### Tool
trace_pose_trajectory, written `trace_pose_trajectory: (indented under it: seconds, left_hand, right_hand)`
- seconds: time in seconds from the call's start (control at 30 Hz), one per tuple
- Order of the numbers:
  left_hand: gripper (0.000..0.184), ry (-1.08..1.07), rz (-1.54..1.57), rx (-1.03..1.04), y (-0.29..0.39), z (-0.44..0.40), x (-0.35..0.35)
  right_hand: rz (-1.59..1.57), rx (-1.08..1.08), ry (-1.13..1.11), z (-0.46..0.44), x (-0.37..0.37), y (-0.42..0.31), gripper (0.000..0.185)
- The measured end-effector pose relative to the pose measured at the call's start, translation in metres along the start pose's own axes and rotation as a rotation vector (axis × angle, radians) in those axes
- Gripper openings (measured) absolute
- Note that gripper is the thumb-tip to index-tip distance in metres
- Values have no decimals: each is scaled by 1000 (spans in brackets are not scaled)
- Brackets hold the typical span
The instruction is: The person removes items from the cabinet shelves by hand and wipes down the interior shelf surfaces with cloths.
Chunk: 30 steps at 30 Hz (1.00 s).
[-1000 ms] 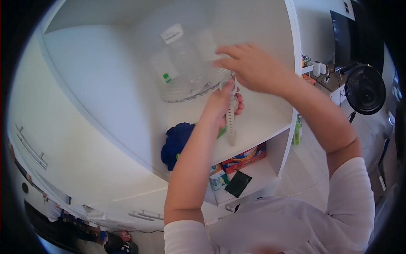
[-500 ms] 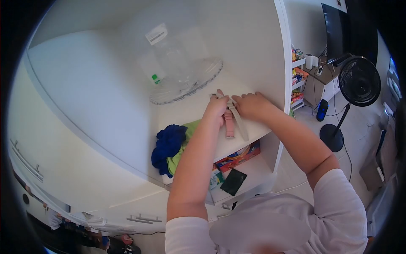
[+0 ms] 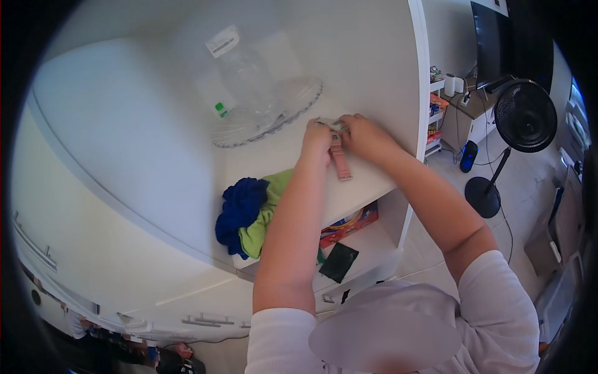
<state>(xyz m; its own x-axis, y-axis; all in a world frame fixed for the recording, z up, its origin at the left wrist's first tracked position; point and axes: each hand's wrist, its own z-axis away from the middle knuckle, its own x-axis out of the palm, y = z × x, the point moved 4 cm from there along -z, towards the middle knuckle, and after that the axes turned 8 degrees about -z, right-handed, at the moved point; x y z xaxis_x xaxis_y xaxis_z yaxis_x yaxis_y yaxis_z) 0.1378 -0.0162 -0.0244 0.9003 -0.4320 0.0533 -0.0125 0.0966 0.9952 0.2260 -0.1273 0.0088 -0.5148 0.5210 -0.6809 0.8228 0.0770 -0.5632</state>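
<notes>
On the white shelf, my left hand (image 3: 317,138) is closed on one end of a pale strap (image 3: 334,124). Beside it, my right hand (image 3: 363,135) pinches the same strap from the other side, close to my left fingers. A pink strap (image 3: 341,163) hangs down between my hands onto the shelf, its upper end near my left fingers. Behind my hands stands a clear scalloped dish (image 3: 293,112) with a clear plastic bottle. Blue cloth (image 3: 240,209) and green cloth (image 3: 254,238) lie bunched left of my left forearm.
A green-capped item (image 3: 220,110) is by the dish. Below the shelf are a red box (image 3: 352,225) and a dark green packet (image 3: 339,262). The cabinet's side panel rises at the right. Beyond it stand a black fan (image 3: 525,116) and a snack cart (image 3: 434,118).
My right hand has come down from the air to the shelf beside my left hand. The pale strap, earlier hanging long, is now gathered between my fingers. The pink strap has come into view.
</notes>
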Motion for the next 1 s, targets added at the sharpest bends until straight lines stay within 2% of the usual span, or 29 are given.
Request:
trace_pose_trajectory:
  seconds: [0.07, 0.17, 0.27, 0.37, 0.5, 0.57, 0.77, 0.87, 0.97, 1.0]
  left_hand:
    - [34, 184, -100, 19, 13, 28, -2]
    - [30, 138, -352, 206, 10, 13, -14]
    - [20, 181, -735, 340, -3, -10, -26]
    - [23, 242, -1037, 406, 28, 28, -17]
    - [21, 190, -1021, 398, 21, 19, -15]
    - [17, 198, -1006, 376, 22, 24, -14]
    - [19, 191, -1040, 604, 18, 19, -17]
    - [18, 95, -1054, 555, 18, 21, -15]
    - [17, 173, -979, 461, 27, 28, -15]
    - [16, 263, -953, 469, 33, 33, -16]
  right_hand:
    - [87, 13, 35, 1, 0, 3, 24]
    - [191, 14, 56, 6, -2, 0, 21]
    - [304, 36, 25, 9, 0, -2, 22]
    - [354, 14, 15, 12, 2, -3, 20]
    - [383, -32, 0, 16, -1, -6, 19]
    - [405, -60, -15, 21, -5, -7, 24]
    - [373, -99, -177, 37, -11, -20, 35]
    - [386, -153, -167, 37, -3, -22, 39]
    - [402, -133, -218, 28, 7, -21, 42]
    - [407, -114, -251, 25, 9, -21, 43]
